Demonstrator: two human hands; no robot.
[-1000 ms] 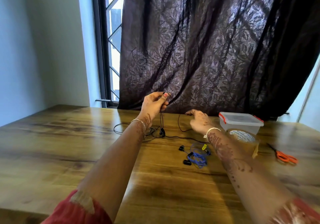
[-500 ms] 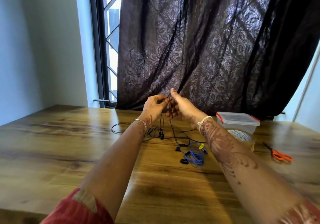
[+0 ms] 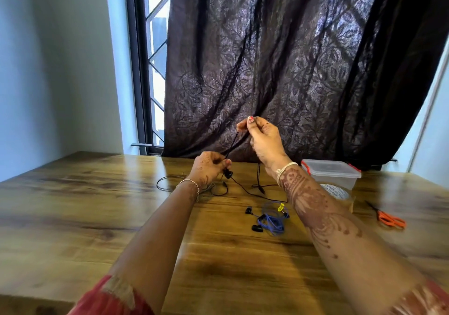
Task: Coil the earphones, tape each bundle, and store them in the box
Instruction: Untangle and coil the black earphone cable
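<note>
Two bare forearms reach out from crumpled red sleeves over a glossy wooden table (image 3: 73,217) with dark, streaky grain. Brown patterned dye winds up the right forearm.

Past the arms, on the tabletop, lies a loosely gathered blue earphone set (image 3: 271,220) with black buds and a small yellow tag, lying free on the wood. Off to the right rest orange-handled scissors (image 3: 391,220) with thin dark blades.

Farther on, the left hand (image 3: 210,166), a thin metal bangle at its wrist, is pinched shut on a thin black earphone cord (image 3: 243,189) just above the table, with a small black bud dangling right below the fingers. From there the cord runs taut, up and to the right, into the right hand (image 3: 263,139), which is raised higher and clenched on the strand between thumb and fingers. Slack cord hangs below that hand, and the rest sprawls on the wood in limp loops.

Right of the right wrist sits a roll of clear tape (image 3: 336,192), partly hidden by the arm, and behind it a translucent plastic box (image 3: 331,172) with a closed lid and red clips.

At the back hangs a dark, leaf-embossed curtain (image 3: 291,71) in deep folds.
</note>
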